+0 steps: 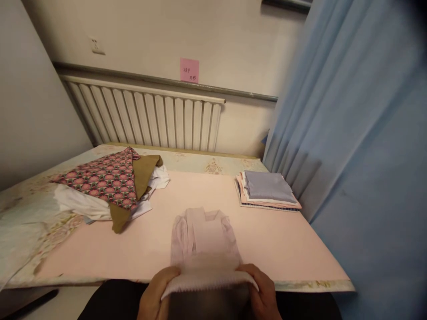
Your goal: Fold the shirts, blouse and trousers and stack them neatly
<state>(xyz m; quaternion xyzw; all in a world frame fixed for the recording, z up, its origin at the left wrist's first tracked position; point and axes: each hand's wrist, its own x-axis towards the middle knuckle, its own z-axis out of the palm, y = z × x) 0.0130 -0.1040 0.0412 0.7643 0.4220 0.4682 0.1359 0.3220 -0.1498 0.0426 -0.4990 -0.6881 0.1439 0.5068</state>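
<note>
A pale lilac shirt lies on the pink mat, its sleeves folded inward and its near end lifted at the table's front edge. My left hand grips the left corner of that lifted end. On the right corner, my right hand is closed with the thumb on top. Between the two hands the raised edge of the cloth is blurred and bends over toward me.
A loose heap with a patterned cloth on top lies at the left. Folded clothes are stacked at the right, near a blue curtain. A radiator stands behind the table, under a pink note.
</note>
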